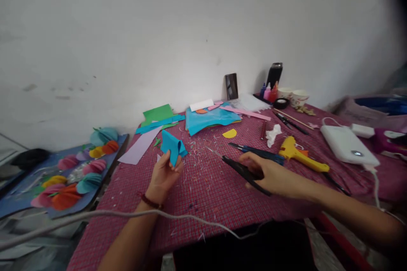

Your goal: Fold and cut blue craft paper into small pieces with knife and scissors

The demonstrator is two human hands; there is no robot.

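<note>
My left hand (163, 175) is raised over the red checked tablecloth (203, 194) and pinches a folded piece of blue paper (172, 146) between thumb and fingers. My right hand (265, 174) lies low over the cloth, closed round black scissors (241, 169) whose blades point left toward the paper. The two hands are apart, with scattered paper scraps on the cloth between them.
A yellow glue gun (300, 154), a second pair of scissors (254, 150), a white power bank (348, 144), sheets of coloured paper (206, 118), cups and paint bottles (270, 91) lie farther back. A board of folded paper flowers (73, 173) is at left. A cable (127, 216) crosses in front.
</note>
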